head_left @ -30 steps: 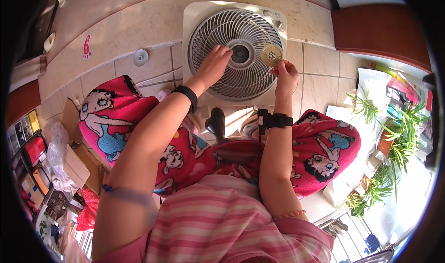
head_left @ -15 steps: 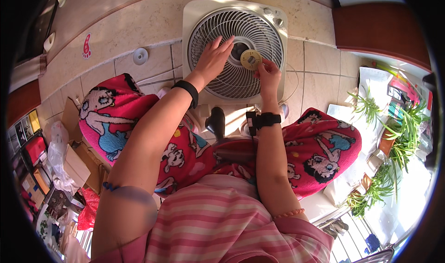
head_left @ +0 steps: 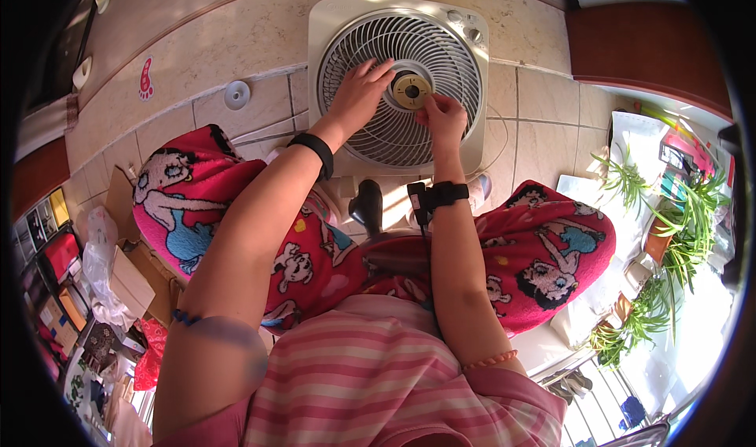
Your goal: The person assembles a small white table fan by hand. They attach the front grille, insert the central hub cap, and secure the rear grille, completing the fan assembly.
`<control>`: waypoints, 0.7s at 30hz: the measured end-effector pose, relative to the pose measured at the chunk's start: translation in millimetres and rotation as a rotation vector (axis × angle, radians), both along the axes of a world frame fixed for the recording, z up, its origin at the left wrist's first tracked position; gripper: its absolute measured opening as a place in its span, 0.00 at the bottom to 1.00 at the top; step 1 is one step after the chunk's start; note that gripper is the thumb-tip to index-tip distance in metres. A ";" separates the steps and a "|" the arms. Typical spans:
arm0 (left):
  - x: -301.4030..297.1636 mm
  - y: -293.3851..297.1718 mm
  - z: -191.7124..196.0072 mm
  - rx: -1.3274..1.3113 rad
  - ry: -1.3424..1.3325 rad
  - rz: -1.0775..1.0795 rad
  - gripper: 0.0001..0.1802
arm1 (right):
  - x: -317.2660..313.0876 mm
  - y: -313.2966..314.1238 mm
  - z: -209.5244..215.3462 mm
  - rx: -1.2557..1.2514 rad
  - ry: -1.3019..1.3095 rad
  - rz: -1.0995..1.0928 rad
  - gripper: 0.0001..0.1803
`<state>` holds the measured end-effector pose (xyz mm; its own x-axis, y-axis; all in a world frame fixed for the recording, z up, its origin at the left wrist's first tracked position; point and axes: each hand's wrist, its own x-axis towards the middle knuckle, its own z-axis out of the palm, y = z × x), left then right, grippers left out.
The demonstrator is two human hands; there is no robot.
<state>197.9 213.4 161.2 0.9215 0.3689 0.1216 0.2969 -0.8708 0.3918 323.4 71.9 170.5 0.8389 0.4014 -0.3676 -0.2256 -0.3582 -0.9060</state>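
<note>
In front of my knees is a cream box fan [head_left: 329, 15] with a round spiral grille [head_left: 381, 146]. A pale yellow disc [head_left: 403, 97] with a dark central hole sits over the hub ring in the middle of the grille. My right hand [head_left: 445, 118] pinches the disc's lower right edge between thumb and fingers. My left hand [head_left: 362, 92] rests on the left part of the grille, fingers stretched out, tips beside the hub. Part of the hub ring is hidden by the disc.
Two knobs [head_left: 463, 25] are at the fan's upper right. A small round white object [head_left: 237, 95] lies on the tiles to the left. A cardboard box [head_left: 130, 278] stands at left. Potted plants [head_left: 677, 226] line the right. A cable [head_left: 504, 144] curves beside the fan.
My right hand has brought the yellow disc left, from right of the hub to over it, where it now lies flatter. My left hand has barely moved.
</note>
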 end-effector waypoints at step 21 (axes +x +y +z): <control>1.0 -4.2 7.5 -0.095 -0.024 0.046 0.22 | 1.1 5.8 1.4 -0.031 -0.024 0.018 0.12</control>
